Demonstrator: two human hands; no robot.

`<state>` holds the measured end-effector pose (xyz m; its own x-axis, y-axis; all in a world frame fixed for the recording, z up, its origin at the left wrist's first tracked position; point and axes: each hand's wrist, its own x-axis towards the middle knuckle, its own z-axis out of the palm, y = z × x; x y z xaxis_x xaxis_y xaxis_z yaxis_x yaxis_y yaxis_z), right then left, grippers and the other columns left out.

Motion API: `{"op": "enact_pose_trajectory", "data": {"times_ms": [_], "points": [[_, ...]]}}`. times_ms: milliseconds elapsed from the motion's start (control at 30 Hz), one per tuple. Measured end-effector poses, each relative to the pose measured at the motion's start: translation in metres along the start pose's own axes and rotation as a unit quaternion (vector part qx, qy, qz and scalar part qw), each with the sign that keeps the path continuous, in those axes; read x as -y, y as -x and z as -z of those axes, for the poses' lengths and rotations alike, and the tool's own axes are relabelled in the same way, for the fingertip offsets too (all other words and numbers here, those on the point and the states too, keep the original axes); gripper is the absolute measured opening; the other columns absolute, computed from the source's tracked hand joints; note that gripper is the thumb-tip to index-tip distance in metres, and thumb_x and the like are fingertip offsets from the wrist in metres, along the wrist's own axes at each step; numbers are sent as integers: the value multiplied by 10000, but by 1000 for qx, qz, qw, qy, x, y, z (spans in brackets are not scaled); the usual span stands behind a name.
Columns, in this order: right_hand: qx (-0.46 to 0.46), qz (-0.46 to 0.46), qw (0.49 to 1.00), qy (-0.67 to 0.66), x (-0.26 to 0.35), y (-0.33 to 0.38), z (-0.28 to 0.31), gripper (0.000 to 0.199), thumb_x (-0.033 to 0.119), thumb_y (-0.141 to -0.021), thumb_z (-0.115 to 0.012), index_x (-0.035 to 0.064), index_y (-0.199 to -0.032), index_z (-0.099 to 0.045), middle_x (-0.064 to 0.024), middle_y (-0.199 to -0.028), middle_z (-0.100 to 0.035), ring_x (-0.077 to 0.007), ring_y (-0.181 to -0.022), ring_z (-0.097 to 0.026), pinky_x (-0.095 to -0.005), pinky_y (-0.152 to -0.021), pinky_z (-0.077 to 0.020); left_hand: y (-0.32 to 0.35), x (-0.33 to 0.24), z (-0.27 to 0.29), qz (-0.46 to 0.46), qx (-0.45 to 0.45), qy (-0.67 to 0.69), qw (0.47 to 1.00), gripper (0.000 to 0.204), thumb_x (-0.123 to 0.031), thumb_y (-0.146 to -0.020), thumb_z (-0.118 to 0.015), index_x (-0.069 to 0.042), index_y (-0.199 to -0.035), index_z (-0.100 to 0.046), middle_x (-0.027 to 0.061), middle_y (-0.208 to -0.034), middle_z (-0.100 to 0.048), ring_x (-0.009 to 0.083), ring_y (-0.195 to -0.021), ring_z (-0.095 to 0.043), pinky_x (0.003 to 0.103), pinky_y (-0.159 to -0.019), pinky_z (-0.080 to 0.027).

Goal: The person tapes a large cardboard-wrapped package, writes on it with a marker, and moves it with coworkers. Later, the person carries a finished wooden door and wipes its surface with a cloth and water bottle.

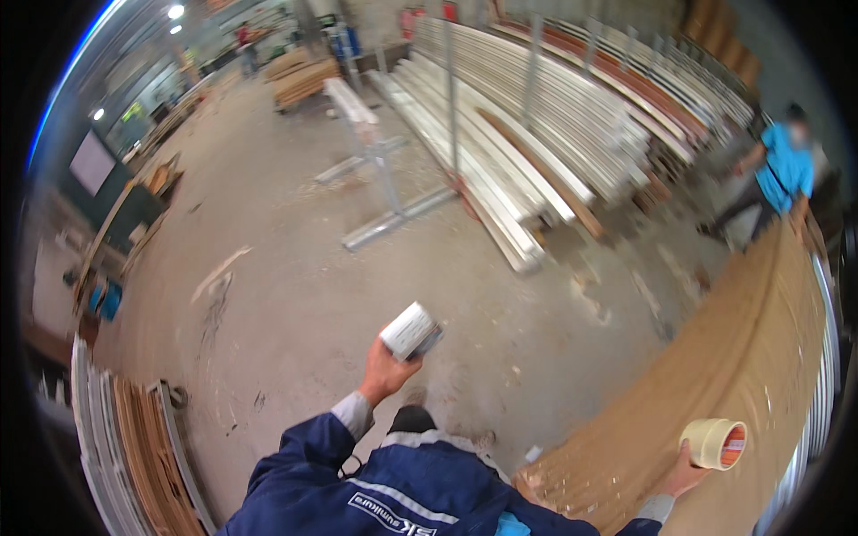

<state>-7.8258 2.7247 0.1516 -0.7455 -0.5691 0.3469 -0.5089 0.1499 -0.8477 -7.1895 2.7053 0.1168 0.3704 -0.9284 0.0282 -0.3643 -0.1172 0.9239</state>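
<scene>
My left hand (384, 373) is raised in front of me over the floor, its fingers closed around a small white box-like block (409, 331) with a dark grey side. Its exact kind does not show. Out to the right, my right hand (683, 475) grips a thick roll of cream tape (706, 443) by its edge, the orange-red inside of the core facing away to the right. This roll is held above a long brown paper sheet (715, 357) that covers a stack along my right side; whether it touches the sheet I cannot tell.
Long white profiles (500, 170) lie on racks ahead, beside a metal stand (398, 219). A person in a blue shirt (786, 170) stands at the sheet's far end. Metal and brown lengths (143, 447) stand at lower left. Brown stacked boards (302, 76) sit farther back.
</scene>
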Motion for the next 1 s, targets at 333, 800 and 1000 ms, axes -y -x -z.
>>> {"op": "enact_pose_trajectory", "data": {"times_ms": [333, 800, 1000], "points": [[309, -7, 914, -262, 172, 310, -330, 923, 0, -758, -853, -3, -1527, -341, -187, -1475, -517, -292, -1314, -566, -427, -1134, -441, 55, 111, 260, 126, -184, 114, 968, 600, -84, -747, -831, 29, -1296, -615, 118, -1211, -722, 200, -1111, -693, 355, -981, -545], [521, 47, 837, -162, 375, 636, -584, 938, 47, -675, -895, 41, -1468, -394, -135, -1394, -552, -262, -1273, -581, -409, -1088, -469, -104, 302, 532, 172, -246, 84, 950, 543, -95, -762, -840, 18, -1258, -650, 100, -1181, -741, 180, -1083, -701, 339, -969, -548], [569, 113, 794, -183, 542, 755, -799, 942, 81, -661, -929, 32, -1451, -419, -124, -1378, -569, -242, -1243, -595, -391, -1062, -484, -218, 351, 665, 155, -359, 185, 901, 580, -68, -759, -841, 31, -1280, -606, 121, -1186, -728, 197, -1087, -704, 344, -963, -548]]}}
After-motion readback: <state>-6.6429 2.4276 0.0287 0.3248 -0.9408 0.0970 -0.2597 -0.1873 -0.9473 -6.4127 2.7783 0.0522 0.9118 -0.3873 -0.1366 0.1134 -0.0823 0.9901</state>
